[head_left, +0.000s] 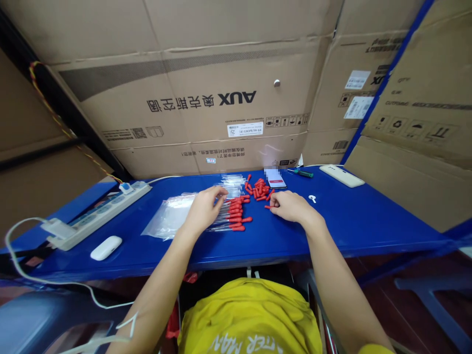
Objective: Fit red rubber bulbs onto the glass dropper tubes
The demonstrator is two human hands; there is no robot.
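My left hand (203,210) is over the left side of the work, thumb and fingertips pinched together beside a bundle of clear glass tubes (233,185); what they hold, if anything, is too small to make out. Below it lies a row of droppers (236,216), clear tubes with red rubber bulbs pointing right. Clear plastic bags (162,216) lie partly under my left wrist. My right hand (290,205) pinches a red rubber bulb (268,207) just above the table. Between the hands, further back, sits a loose pile of red bulbs (260,188).
Behind the pile are a lit phone (276,179) and a green screwdriver (304,173). A pale phone case (341,176) and a white earbud (312,198) lie right. Left are a power strip (106,211) and white earbud case (106,248). Cardboard (184,78) walls the blue table (354,226).
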